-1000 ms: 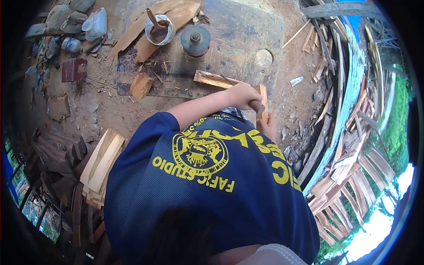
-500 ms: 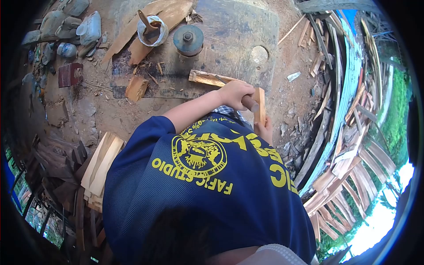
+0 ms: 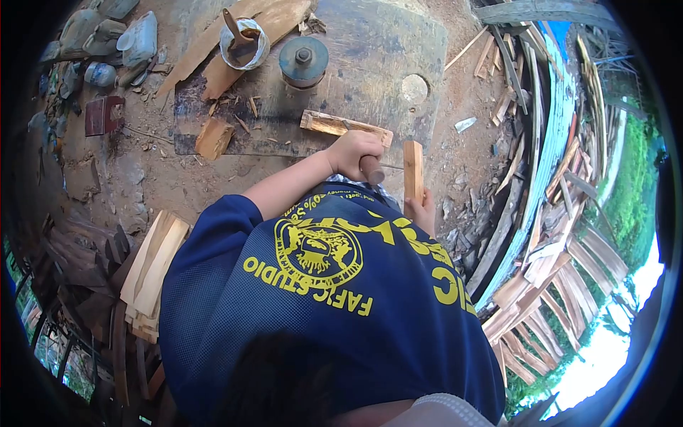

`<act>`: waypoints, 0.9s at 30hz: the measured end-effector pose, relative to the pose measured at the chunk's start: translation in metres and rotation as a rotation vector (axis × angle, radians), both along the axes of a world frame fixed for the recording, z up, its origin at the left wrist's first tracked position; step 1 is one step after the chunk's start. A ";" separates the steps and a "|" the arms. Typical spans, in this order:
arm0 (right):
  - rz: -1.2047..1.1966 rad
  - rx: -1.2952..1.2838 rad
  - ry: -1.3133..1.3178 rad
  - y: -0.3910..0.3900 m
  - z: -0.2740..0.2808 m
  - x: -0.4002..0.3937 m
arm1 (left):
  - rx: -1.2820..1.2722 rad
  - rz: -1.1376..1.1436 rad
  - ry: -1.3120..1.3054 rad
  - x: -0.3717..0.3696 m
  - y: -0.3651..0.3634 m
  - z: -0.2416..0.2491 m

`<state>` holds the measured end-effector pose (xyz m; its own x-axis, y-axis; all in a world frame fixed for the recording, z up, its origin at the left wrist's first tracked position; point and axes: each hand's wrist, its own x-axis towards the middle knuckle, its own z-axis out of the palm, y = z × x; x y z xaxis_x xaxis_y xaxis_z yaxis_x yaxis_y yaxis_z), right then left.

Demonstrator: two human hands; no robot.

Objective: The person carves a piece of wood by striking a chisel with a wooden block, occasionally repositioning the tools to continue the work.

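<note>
My left hand (image 3: 351,154) is wrapped around the thick round wooden handle of a chisel (image 3: 371,171). A short dark part of its blade shows beyond my knuckles, at a pale strip of wood (image 3: 334,127) that lies across the board in front of me. Whether the blade touches the wood cannot be made out. My right hand (image 3: 421,209) grips the lower end of a squared wooden block (image 3: 413,171), held roughly upright in view. The block stands apart to the right of the chisel handle, and some right fingers are hidden behind it.
The stained board (image 3: 370,64) carries a blue-topped round metal object (image 3: 302,60) and a white pot (image 3: 245,44) with a brush (image 3: 233,27). A cut wood chunk (image 3: 213,138) lies left. Stacked timber (image 3: 558,149) edges the right side; pale planks (image 3: 153,263) stand lower left.
My left hand and the chisel have shifted left, away from the block. A gap now separates the handle from the block, which were against or overlapping each other in view before.
</note>
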<state>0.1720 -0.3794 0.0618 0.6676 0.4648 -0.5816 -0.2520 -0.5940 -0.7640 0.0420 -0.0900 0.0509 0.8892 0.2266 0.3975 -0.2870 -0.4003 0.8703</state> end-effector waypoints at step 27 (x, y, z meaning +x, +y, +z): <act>0.016 0.123 -0.054 0.050 0.047 -0.010 | 0.006 -0.067 -0.138 -0.006 0.015 -0.020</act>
